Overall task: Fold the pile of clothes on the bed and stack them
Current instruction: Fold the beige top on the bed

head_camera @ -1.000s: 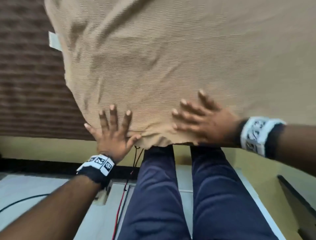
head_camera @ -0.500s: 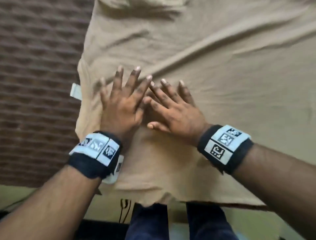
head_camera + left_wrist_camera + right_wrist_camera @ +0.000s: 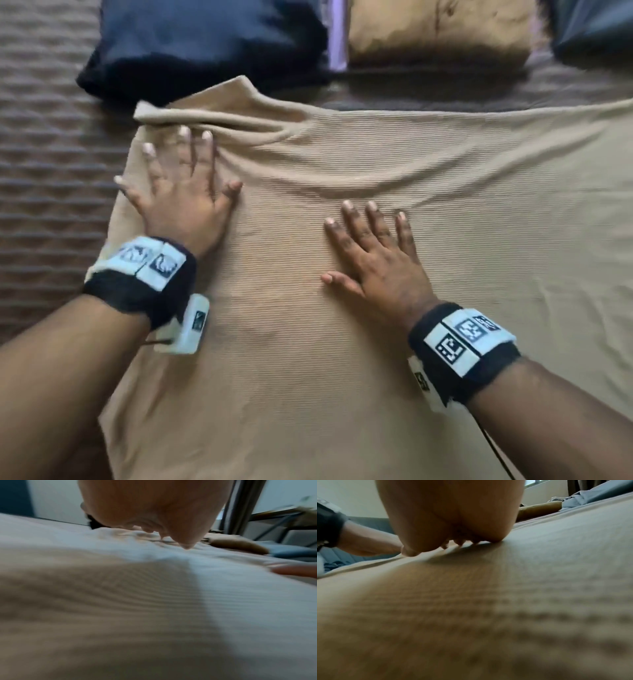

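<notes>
While both palms lie flat, the tan ribbed knit garment (image 3: 342,342) is spread over the brown quilted bed (image 3: 51,171). Left hand (image 3: 185,195), fingers splayed and straight, presses its far-left corner just below a rolled fold. Right hand (image 3: 373,253), fingers likewise spread, presses mid-cloth, apart from the left. Far side: dark navy folded clothing (image 3: 198,44), tan folded piece (image 3: 435,31).
</notes>
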The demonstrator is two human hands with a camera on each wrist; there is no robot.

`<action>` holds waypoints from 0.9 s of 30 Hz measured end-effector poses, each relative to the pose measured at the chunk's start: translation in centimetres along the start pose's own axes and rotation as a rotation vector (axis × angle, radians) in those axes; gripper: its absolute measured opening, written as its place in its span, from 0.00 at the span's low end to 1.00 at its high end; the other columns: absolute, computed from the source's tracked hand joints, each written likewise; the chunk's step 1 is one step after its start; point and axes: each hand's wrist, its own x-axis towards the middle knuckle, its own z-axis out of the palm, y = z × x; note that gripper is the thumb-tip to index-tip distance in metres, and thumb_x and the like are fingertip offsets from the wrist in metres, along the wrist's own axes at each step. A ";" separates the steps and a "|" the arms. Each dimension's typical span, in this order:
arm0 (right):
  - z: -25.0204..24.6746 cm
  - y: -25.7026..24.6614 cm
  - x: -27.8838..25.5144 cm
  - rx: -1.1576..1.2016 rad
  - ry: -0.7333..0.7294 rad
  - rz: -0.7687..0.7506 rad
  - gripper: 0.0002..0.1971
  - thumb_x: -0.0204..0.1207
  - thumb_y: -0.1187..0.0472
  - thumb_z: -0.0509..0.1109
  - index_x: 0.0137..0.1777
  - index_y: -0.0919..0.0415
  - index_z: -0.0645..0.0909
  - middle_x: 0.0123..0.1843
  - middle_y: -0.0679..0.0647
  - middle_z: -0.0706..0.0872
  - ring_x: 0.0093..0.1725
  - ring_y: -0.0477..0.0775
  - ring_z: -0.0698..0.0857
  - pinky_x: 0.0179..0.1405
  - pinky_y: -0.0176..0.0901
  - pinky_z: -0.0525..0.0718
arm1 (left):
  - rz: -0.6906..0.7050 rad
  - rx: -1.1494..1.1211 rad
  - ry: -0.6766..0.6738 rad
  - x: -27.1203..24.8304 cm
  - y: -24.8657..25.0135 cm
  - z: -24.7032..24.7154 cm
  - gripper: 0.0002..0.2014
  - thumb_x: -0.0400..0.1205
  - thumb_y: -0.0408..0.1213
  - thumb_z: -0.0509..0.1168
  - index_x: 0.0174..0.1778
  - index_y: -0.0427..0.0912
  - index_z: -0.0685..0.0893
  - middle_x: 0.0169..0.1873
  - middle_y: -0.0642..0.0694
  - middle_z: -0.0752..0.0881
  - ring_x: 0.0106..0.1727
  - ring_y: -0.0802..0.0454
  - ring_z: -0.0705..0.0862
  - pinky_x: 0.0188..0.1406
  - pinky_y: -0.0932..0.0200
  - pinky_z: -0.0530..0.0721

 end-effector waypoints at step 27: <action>-5.6 27.0 -5.5 0.171 0.256 0.607 0.49 0.69 0.19 0.35 0.87 0.44 0.38 0.89 0.56 0.37 0.86 0.68 0.39 0.74 0.83 0.36 | 0.369 0.107 -0.119 -1.3 20.5 1.3 0.36 0.82 0.67 0.41 0.87 0.59 0.49 0.87 0.49 0.45 0.85 0.29 0.50 0.73 0.16 0.48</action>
